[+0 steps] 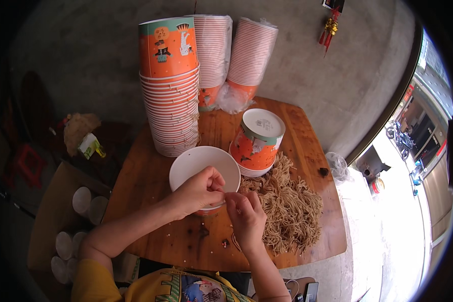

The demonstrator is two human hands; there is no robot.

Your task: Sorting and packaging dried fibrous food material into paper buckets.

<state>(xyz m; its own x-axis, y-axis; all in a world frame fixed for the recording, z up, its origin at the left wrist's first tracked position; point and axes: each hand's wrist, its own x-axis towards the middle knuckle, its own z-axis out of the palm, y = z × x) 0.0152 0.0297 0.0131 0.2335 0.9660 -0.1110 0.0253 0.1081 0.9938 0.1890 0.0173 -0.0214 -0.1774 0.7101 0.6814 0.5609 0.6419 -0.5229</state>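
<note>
An open white-lined paper tub (201, 163) with an orange outside stands on the wooden table in front of me. At its near rim, the fingers of my left hand (199, 191) are pinched together. My right hand (245, 216) is closed right beside them, fingertips almost meeting the left ones. A thin strand of cord (235, 242) hangs by my right wrist and seems to come from that hand. What lies between the left fingertips is too small to make out. A heap of tan cords (289, 216) spreads to the right of my right hand.
A tall stack of orange tubs (170, 100) rises at the far left, with two plastic-wrapped stacks (249, 55) behind. A short upside-down stack (259, 143) stands beyond the cords. Left of the wooden table (156, 201), a cardboard box (50, 216) holds translucent cups.
</note>
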